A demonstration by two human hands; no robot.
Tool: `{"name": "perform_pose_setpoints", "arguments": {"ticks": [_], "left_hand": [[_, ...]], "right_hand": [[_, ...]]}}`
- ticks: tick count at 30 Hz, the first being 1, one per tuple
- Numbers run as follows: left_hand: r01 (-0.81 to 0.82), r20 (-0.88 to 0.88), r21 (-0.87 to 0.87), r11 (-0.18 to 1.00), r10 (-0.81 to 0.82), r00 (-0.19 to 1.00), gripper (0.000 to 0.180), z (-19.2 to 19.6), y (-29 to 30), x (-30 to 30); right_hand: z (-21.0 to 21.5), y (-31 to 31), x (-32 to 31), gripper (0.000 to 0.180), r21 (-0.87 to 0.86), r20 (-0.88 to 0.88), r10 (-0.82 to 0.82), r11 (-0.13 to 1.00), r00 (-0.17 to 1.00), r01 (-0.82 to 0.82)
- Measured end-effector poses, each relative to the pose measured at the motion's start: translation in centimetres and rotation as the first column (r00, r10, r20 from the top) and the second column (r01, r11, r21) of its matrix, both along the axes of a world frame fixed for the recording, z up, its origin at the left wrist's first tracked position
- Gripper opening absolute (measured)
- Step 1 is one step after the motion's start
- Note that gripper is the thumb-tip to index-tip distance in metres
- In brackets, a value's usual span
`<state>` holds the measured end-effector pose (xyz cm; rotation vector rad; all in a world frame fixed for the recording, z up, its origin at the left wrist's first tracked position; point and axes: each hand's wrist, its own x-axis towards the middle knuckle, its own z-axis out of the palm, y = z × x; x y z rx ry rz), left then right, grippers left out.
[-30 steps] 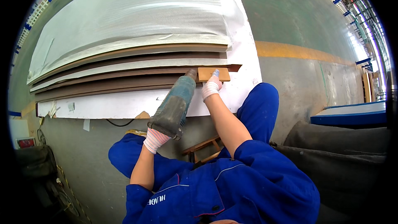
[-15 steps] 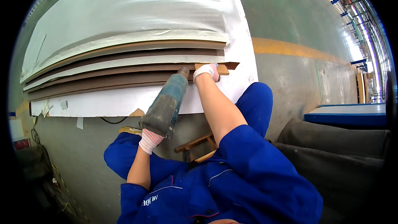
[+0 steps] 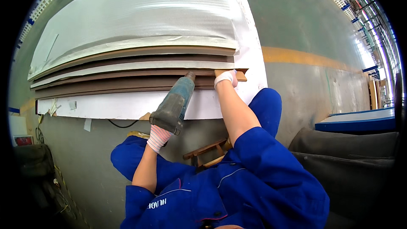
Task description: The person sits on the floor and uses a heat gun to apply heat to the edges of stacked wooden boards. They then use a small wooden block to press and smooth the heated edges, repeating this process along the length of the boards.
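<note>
While the left hand [image 3: 158, 137] grips the power drill [image 3: 174, 103], right hand [image 3: 224, 78] fingers clasp the wooden block [image 3: 241, 75] — against stacked boards [image 3: 127, 82].

- Left hand [image 3: 158, 137], gloved, fingers curled shut in a firm grip, forearm bare and raised.
- Right hand [image 3: 225, 78], gloved, stretched forward, arm nearly straight, blue sleeve pushed to the elbow.

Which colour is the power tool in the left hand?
Dusty teal-green tool, clearest in the head view.
</note>
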<state>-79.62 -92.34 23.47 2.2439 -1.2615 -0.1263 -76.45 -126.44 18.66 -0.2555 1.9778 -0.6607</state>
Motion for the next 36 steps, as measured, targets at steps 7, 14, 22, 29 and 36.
{"name": "perform_pose_setpoints", "arguments": {"ticks": [7,14,22,29,36], "left_hand": [[-0.039,-0.237,-0.058,0.998,0.024,0.971,0.042,-0.6,0.8,-0.6],[-0.057,-0.160,0.136,0.989,0.078,0.984,0.049,1.5,0.7,-0.4],[-0.204,-0.484,-0.046,0.978,0.157,0.861,0.041,0.4,4.4,-1.3],[-0.166,-0.223,0.163,0.972,0.201,0.954,0.043,1.6,6.5,-0.2],[-0.343,-0.689,-0.198,0.918,0.118,0.715,0.044,0.9,8.0,-0.9]], "right_hand": [[-1.3,-1.9,-1.7,0.053,-0.067,0.024,0.027,0.997,0.999,-0.025],[-2.9,-1.8,-2.3,0.060,-0.033,0.046,0.032,0.999,0.998,-0.030],[-4.0,7.4,5.1,0.056,0.194,-0.166,0.608,0.792,0.776,-0.579],[-1.9,8.7,5.9,0.051,0.133,-0.169,0.271,0.959,0.948,-0.251],[-2.4,12.9,8.6,0.034,0.058,-0.002,0.210,0.976,0.978,-0.209]]}}
